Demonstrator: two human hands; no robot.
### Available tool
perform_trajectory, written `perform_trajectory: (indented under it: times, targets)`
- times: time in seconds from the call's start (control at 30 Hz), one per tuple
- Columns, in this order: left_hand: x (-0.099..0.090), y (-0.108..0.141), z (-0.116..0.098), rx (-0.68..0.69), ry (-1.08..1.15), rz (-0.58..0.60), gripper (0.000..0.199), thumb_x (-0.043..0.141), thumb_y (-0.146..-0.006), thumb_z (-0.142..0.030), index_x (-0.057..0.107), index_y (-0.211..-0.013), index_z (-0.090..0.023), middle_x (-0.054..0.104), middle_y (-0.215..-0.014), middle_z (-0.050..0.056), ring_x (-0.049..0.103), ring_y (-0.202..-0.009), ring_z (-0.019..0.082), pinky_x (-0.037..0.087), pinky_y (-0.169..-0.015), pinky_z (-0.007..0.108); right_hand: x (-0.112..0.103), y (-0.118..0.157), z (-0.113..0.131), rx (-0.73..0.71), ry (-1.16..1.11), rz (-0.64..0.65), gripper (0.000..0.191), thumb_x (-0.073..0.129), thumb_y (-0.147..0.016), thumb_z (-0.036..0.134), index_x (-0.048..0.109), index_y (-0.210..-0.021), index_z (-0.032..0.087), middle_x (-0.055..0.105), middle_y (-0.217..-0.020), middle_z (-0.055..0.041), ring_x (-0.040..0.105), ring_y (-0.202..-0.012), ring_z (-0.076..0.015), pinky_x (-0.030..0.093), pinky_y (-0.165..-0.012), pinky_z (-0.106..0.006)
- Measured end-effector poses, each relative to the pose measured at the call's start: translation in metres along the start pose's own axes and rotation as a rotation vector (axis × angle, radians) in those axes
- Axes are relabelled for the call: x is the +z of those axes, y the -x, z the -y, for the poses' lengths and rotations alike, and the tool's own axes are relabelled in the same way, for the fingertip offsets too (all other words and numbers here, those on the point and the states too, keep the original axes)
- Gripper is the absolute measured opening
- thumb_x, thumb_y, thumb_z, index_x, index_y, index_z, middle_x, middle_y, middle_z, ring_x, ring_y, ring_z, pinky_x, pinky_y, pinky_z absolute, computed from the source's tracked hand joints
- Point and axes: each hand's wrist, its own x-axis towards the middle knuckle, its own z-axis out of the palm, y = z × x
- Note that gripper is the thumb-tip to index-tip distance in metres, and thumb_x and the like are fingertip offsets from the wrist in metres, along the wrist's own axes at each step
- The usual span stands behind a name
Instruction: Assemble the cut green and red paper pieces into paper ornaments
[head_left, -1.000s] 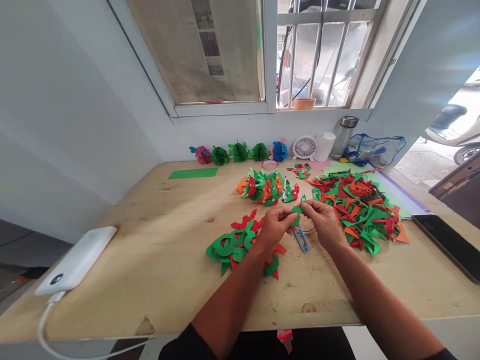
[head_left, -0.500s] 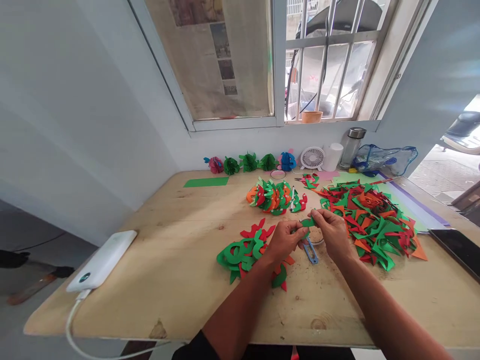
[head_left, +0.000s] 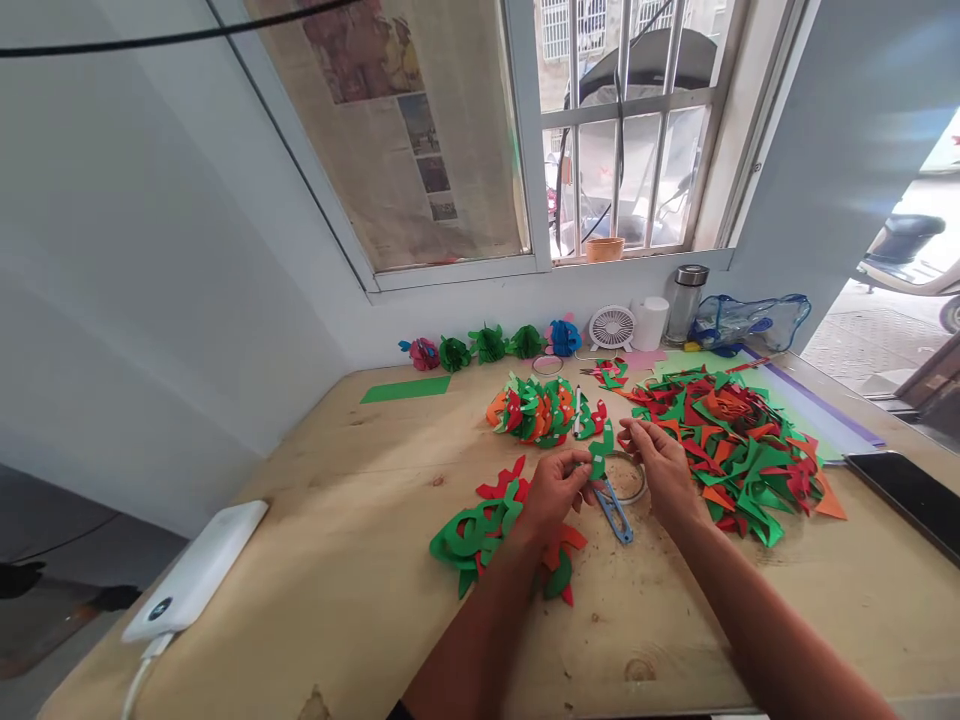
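Pinching a small green paper piece (head_left: 604, 443) by its near end, the left hand (head_left: 559, 487) is holding it over the wooden table (head_left: 360, 580), and the far end is standing free. That grip is closed, thumb against fingers, with the paper caught between. The right hand (head_left: 660, 465) is hovering just to the right, apart from the piece, its thumb and forefinger close together; whether anything thin is sitting between them, I cannot tell. Pale patches (head_left: 598, 460) are showing on the green face.

Good handling here is depending, I judge, on a light pinch at the edge: too much pressure is risking a crease, and fingers straying over the patches are likely to be lifting or smudging them. Since the far end is hanging unsupported, a steady left wrist is serving better than a tighter squeeze. The right fingertips are best approaching flat and square to the paper. Between the hands, a round ring (head_left: 643, 482) and a blue tool (head_left: 624, 532) are lying close by, so the wrists are needing some clearance. Loose cut-outs (head_left: 465, 535) are lying near left and scraps (head_left: 750, 470) are heaping up right, where sleeves could be dragging them.
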Motion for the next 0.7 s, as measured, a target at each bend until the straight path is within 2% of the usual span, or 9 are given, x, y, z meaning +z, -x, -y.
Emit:
perform_trajectory:
  times: [0.13,0.27,0.4,0.47,0.6,0.7]
  targets:
    - [-0.01,-0.012,-0.001,-0.041,0.103,-0.168,0.035,0.065,-0.067,-0.037,0.056,-0.09,-0.013,0.065,-0.058,0.003,0.052,-0.04,0.009,0.033,-0.038,0.018,-0.002,-0.003,-0.002,0.044,-0.031,-0.014,0.041,0.06,-0.07,0.052,0.067,-0.088,0.017,0.065,-0.077,-0.0063,0.053,-0.065,-0.0144,0.041,-0.058,-0.027]
    - [-0.018,-0.041,-0.014,-0.039,0.2,-0.273,0.035,0.064,-0.07,-0.029,0.051,-0.098,-0.013,0.065,-0.062,0.003,0.055,-0.041,0.009,0.034,-0.038,0.017,-0.003,-0.004,-0.005,0.047,-0.003,0.021,0.041,0.058,-0.07,0.053,0.067,-0.087,0.017,0.064,-0.076,-0.0057,0.053,-0.065,-0.0148,0.039,-0.056,-0.026]
    - [-0.024,-0.058,-0.018,-0.014,0.083,-0.422,0.04,0.055,-0.078,-0.025,0.043,-0.114,-0.015,0.062,-0.057,-0.002,0.05,-0.033,0.008,0.031,-0.034,0.017,-0.004,-0.005,-0.005,0.05,-0.038,0.033,0.037,0.058,-0.071,0.05,0.066,-0.085,0.018,0.064,-0.075,-0.0042,0.053,-0.066,-0.0139,0.039,-0.058,-0.026]
    - [-0.028,-0.052,-0.012,0.04,-0.064,-0.451,0.037,0.058,-0.075,-0.023,0.047,-0.11,-0.016,0.059,-0.054,-0.005,0.046,-0.031,0.007,0.032,-0.033,0.017,-0.005,-0.005,-0.004,0.061,-0.042,0.033,0.035,0.058,-0.071,0.05,0.066,-0.084,0.018,0.064,-0.075,-0.004,0.052,-0.064,-0.0133,0.038,-0.056,-0.025]
    - [-0.042,-0.022,-0.005,0.033,-0.198,-0.468,0.01,0.055,-0.072,-0.021,0.059,-0.079,-0.015,0.06,-0.055,-0.002,0.047,-0.035,0.005,0.038,-0.038,0.017,-0.005,-0.006,-0.003,0.053,-0.044,0.047,0.032,0.057,-0.072,0.047,0.066,-0.082,0.018,0.064,-0.073,-0.0032,0.053,-0.063,-0.0124,0.039,-0.057,-0.025]
    - [-0.057,-0.003,-0.007,0.028,-0.177,-0.467,0.011,0.051,-0.071,-0.023,0.058,-0.077,-0.016,0.061,-0.055,-0.001,0.051,-0.039,0.008,0.036,-0.038,0.017,-0.005,-0.006,-0.004,0.029,-0.045,0.057,0.029,0.057,-0.072,0.044,0.066,-0.081,0.018,0.063,-0.071,-0.002,0.052,-0.062,-0.0113,0.039,-0.057,-0.024]
